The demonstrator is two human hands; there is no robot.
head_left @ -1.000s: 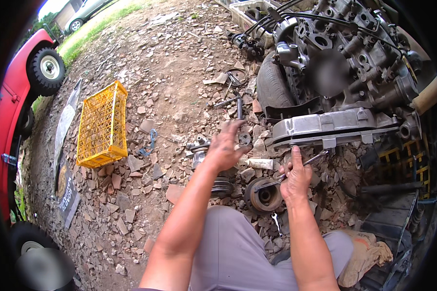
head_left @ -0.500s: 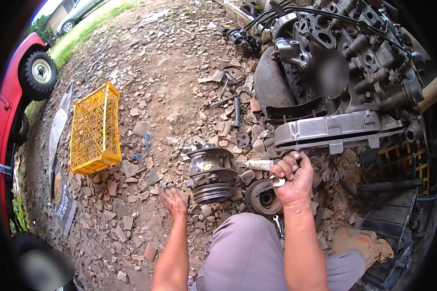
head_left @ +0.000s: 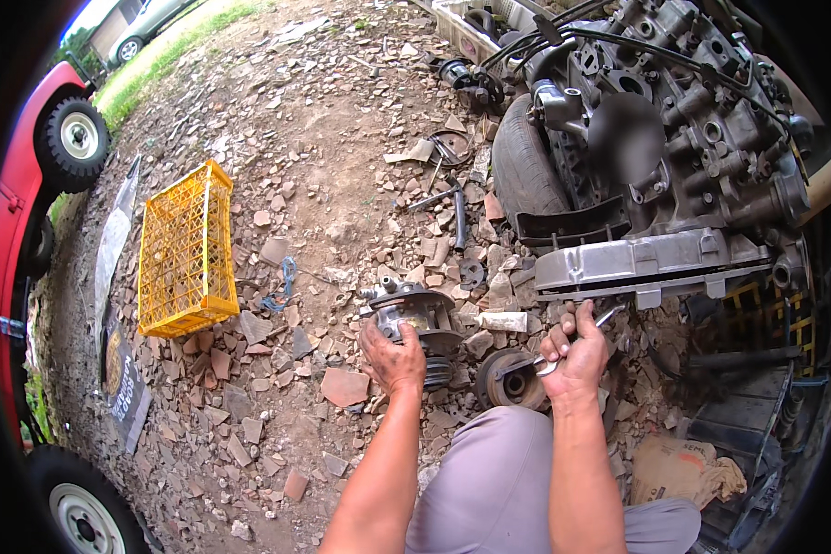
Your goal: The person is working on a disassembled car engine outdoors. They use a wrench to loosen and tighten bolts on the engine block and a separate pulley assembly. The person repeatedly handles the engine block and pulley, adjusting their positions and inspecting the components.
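Work appears part-way along: the engine [head_left: 711, 175], at two o'clock, is partly stripped, with open ports showing, while its long silver cover [head_left: 632, 260] remains on the near side, a dark gap running along its lower edge. Two parts already lie off it, if they belong to it: a drum-shaped metal pump [head_left: 422, 314] with a grooved wheel, on the ground just below centre toward six o'clock, and a round pulley [head_left: 526, 388] at five o'clock. Left hand [head_left: 394, 362]: fingers arched over the pump's near side, touching; firmness of grip cannot be told. Right hand [head_left: 574, 355], four o'clock: fingers closed round a wrench [head_left: 608, 316], just below the cover; contact with any bolt not visible. Whether the pump is finished with cannot be judged. Surface: bare ground [head_left: 319, 189] strewn with broken tile and stone, uneven, no counter. Surroundings, outdoors, daylight: red vehicle [head_left: 26, 212] at nine to ten o'clock, silver car [head_left: 162, 26] far off at eleven, loose tyre [head_left: 528, 162] at one beside the engine, yellow crate [head_left: 189, 249] at nine, brown paper sack [head_left: 669, 469] at four, white tube [head_left: 503, 321] between pump and right hand.
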